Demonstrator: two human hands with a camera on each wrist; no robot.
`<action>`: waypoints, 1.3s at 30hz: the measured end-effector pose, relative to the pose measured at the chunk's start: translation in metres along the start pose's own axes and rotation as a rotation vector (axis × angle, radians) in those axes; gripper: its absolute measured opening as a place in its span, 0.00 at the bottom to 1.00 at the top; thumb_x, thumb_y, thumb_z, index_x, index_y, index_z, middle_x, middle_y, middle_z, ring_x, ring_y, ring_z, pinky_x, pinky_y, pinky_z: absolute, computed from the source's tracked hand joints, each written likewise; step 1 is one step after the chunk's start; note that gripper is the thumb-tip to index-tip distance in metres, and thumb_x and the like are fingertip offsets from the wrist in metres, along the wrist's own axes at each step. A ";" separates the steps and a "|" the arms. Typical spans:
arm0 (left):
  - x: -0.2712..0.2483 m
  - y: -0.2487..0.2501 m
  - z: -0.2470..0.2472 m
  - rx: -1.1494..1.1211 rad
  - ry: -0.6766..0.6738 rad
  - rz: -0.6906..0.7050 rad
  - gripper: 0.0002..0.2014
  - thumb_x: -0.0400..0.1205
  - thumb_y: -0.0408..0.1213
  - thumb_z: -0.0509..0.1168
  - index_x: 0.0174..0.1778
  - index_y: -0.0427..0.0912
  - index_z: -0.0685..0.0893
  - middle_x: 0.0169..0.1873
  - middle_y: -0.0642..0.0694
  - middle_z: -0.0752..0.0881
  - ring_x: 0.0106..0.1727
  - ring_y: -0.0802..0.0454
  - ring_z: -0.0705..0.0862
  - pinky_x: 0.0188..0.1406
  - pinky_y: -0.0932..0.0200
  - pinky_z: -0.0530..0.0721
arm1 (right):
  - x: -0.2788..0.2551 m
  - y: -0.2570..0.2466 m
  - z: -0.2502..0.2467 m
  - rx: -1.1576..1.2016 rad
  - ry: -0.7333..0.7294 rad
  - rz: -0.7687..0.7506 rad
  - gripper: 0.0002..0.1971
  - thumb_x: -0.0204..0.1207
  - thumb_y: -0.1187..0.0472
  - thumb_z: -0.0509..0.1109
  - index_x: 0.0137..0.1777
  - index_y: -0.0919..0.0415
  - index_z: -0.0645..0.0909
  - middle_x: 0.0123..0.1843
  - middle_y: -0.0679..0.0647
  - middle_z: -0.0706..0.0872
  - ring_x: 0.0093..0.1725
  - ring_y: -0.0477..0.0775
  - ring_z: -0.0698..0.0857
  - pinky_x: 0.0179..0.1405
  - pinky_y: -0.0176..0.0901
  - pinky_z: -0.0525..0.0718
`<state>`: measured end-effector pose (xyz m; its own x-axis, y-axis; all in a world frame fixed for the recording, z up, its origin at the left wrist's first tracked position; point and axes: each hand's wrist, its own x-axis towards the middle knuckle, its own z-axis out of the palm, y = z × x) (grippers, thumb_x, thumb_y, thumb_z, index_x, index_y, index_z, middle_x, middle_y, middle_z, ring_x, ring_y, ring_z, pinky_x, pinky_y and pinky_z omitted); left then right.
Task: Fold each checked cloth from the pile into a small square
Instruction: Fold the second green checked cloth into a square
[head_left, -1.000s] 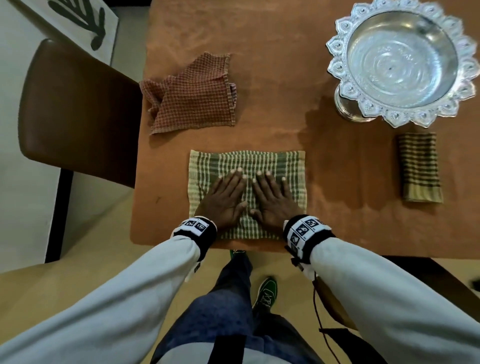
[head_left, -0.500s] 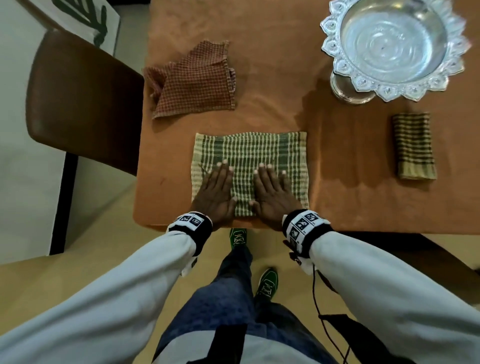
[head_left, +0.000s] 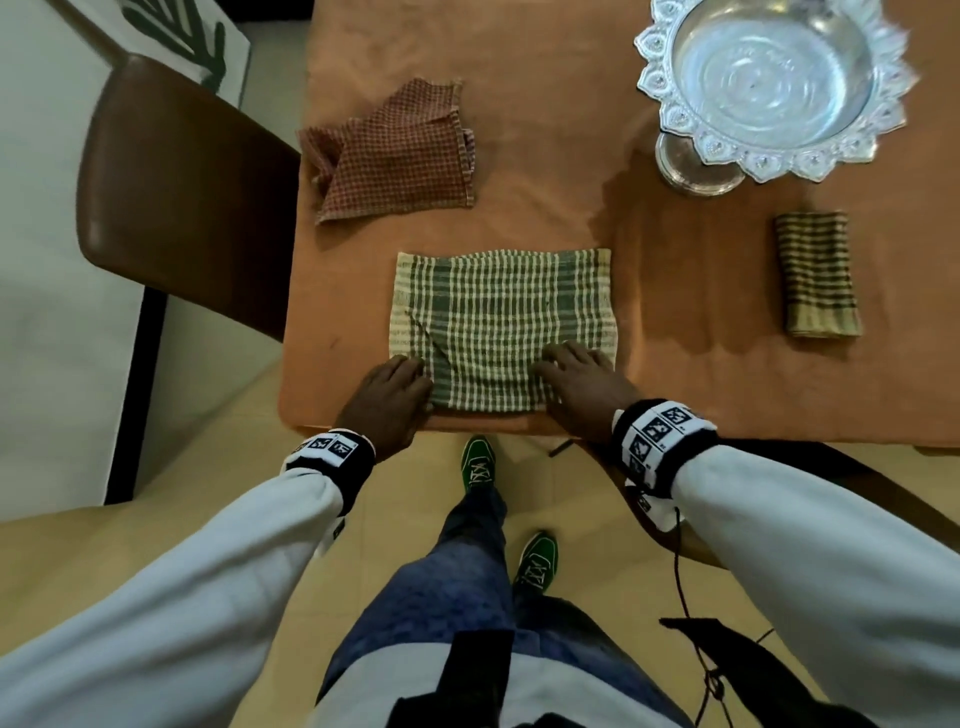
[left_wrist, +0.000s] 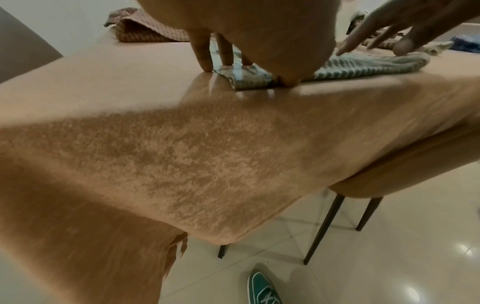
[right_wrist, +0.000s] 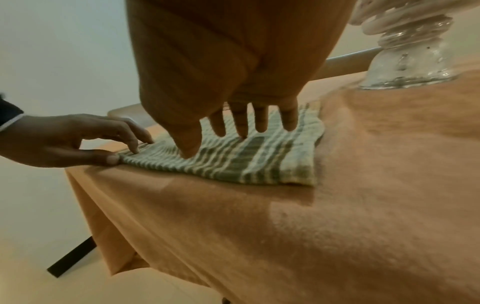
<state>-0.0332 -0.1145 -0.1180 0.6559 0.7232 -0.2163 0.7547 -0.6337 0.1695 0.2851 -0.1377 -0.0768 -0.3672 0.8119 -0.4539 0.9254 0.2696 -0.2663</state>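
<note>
A green checked cloth (head_left: 498, 322), folded to a rectangle, lies flat at the near edge of the orange table (head_left: 691, 364). My left hand (head_left: 410, 379) is at its near left corner; in the right wrist view the left hand (right_wrist: 122, 154) pinches that corner between thumb and index finger. My right hand (head_left: 566, 364) rests with spread, straight fingertips (right_wrist: 262, 125) on the cloth's near right part. A rumpled red checked cloth (head_left: 400, 156) lies at the back left. A small folded olive striped cloth (head_left: 815, 275) lies at the right.
A silver scalloped pedestal bowl (head_left: 774, 78) stands at the back right, near the folded cloth. A brown chair (head_left: 176, 192) stands against the table's left side. The table's near edge runs right under my wrists.
Both hands slid from the cloth's middle back toward me and apart, to its near corners. The left hand went from flat to pinching the corner.
</note>
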 end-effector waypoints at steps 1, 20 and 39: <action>0.002 0.000 -0.003 -0.009 0.005 -0.001 0.14 0.78 0.40 0.67 0.57 0.41 0.75 0.65 0.35 0.78 0.64 0.33 0.77 0.60 0.38 0.80 | 0.000 -0.009 -0.003 -0.006 -0.004 -0.035 0.27 0.79 0.49 0.64 0.78 0.52 0.66 0.80 0.58 0.65 0.80 0.64 0.61 0.78 0.70 0.63; 0.014 -0.033 -0.104 -0.122 0.138 -0.075 0.17 0.81 0.41 0.69 0.66 0.44 0.81 0.54 0.44 0.89 0.51 0.42 0.88 0.45 0.50 0.85 | -0.024 0.026 -0.059 0.217 0.302 0.217 0.24 0.79 0.77 0.59 0.73 0.63 0.76 0.64 0.65 0.84 0.59 0.68 0.83 0.52 0.48 0.78; 0.021 -0.024 -0.220 -0.699 0.613 -0.294 0.11 0.78 0.20 0.67 0.50 0.35 0.90 0.38 0.42 0.89 0.34 0.67 0.87 0.40 0.69 0.87 | -0.053 0.056 -0.198 0.837 0.764 0.133 0.18 0.74 0.71 0.75 0.40 0.42 0.89 0.43 0.60 0.89 0.43 0.63 0.89 0.40 0.59 0.90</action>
<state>-0.0341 -0.0237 0.0854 0.1844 0.9693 0.1628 0.5987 -0.2421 0.7635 0.3747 -0.0637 0.1008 0.1472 0.9883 0.0389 0.4941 -0.0394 -0.8685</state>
